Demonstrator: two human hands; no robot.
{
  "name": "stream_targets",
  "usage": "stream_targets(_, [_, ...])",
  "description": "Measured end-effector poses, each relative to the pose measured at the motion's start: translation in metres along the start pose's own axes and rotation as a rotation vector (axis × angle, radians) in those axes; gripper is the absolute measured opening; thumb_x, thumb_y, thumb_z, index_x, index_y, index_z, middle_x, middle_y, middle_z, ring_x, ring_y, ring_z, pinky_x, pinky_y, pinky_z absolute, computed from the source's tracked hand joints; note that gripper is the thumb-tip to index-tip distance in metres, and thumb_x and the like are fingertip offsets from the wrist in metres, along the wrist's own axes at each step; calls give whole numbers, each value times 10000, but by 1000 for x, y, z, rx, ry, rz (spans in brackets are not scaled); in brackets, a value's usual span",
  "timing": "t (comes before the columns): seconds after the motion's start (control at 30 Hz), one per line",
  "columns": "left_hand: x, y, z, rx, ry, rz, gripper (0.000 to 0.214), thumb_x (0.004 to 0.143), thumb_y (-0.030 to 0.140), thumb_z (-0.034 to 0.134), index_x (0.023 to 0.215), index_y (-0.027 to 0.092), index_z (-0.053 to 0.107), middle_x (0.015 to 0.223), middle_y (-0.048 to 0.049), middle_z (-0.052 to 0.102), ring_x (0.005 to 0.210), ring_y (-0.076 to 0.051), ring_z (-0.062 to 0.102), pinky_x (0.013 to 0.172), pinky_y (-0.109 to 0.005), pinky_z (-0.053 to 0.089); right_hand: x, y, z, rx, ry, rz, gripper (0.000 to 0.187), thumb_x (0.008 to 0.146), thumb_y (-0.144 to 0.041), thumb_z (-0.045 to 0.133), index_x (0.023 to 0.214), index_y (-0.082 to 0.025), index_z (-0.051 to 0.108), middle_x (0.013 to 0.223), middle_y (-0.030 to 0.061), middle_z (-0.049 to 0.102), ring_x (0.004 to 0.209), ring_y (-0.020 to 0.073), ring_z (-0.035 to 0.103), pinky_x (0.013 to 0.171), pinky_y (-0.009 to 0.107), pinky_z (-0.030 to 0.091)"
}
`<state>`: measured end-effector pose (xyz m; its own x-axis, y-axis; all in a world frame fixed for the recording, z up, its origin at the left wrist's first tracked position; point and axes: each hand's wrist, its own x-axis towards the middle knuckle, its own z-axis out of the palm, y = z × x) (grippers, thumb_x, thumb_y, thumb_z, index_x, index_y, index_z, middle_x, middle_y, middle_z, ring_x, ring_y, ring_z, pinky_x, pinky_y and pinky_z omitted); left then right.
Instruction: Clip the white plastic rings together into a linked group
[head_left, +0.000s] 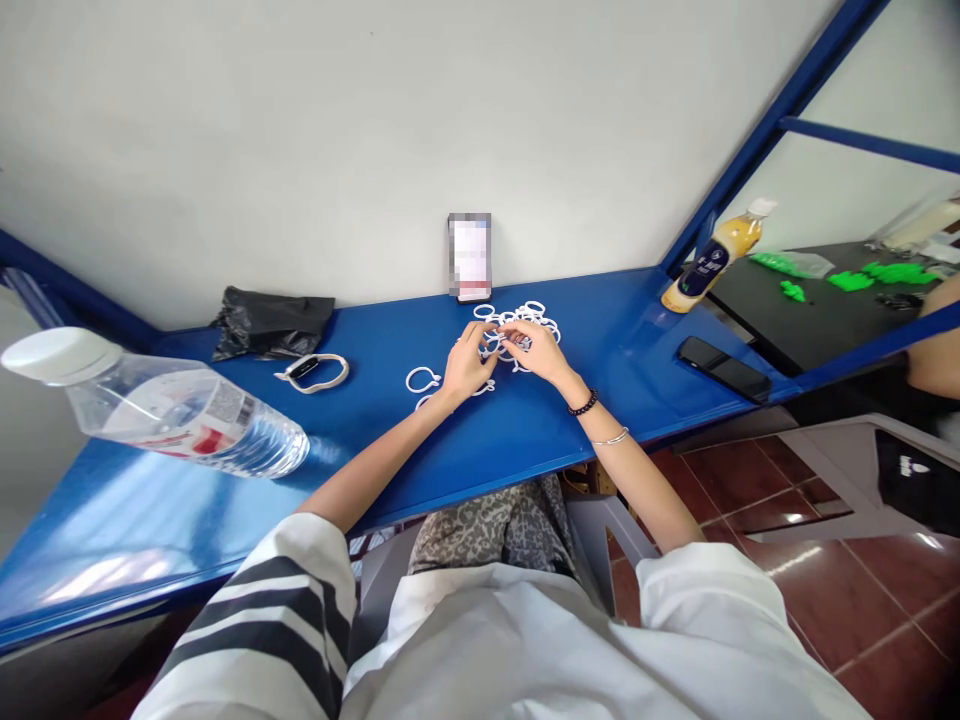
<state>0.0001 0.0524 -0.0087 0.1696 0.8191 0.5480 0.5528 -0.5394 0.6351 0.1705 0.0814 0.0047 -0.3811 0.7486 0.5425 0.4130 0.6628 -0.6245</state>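
Observation:
Over the blue table my left hand (469, 362) and my right hand (536, 350) meet with bent fingers, the fingertips nearly touching. They pinch what looks like a white plastic ring (493, 340), mostly covered by the fingers. Under and behind my right hand lies a pile of similar white rings (534, 308), thin loops with a small clasp. To the left of my left hand a separate ring (422, 379) rests on the table, and a few more are partly hidden by that hand and forearm.
A phone (471, 255) leans upright on the wall. Leftward are a water bottle (187, 410), a smart band (315, 373) and a black plastic bag (274, 322). Rightward are a juice bottle (716, 258) and a dark phone (724, 368). Another person's arm (934, 350) shows at far right.

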Motion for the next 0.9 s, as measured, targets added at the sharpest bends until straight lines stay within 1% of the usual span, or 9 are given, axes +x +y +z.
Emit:
stream_targets(0.17, [0,-2,-2,4,-4,-3,339,779,119,599,1113,170,571,1116,-72,617,787,-128,600,601,-218,497,0,4,2,-17,2,-10,177,867,-234,586,1004,-209,695,941,53,727,812,199,679,753,361,572])
stream_targets(0.37, [-2,-1,0,-18,-33,-30,302,842,232,597,1136,170,565,1121,-79,620,780,-126,604,599,-220,491,0,3,1,-44,12,0,123,886,-232,576,947,-217,681,927,43,727,802,202,683,737,360,567])
stream_targets(0.47, [-2,1,0,-6,-37,-43,306,858,261,600,1147,170,561,1123,-80,622,787,-132,604,615,-232,488,-1,2,0,-51,23,-5,114,889,-232,573,937,-211,673,914,45,726,799,202,681,729,354,561])
stream_targets(0.67, [-2,-1,-2,6,24,-82,348,839,278,651,1158,182,551,1094,-78,631,826,-157,605,695,-271,501,-2,-1,-1,-70,27,3,91,887,-243,581,918,-211,661,898,47,722,778,206,675,726,364,553])
stream_targets(0.9, [-2,-2,-1,-20,57,-88,392,820,270,673,1167,177,517,1060,-76,638,869,-172,611,713,-276,488,-2,-1,-1,-43,37,12,41,886,-227,583,878,-211,621,871,42,712,767,204,671,725,361,546])
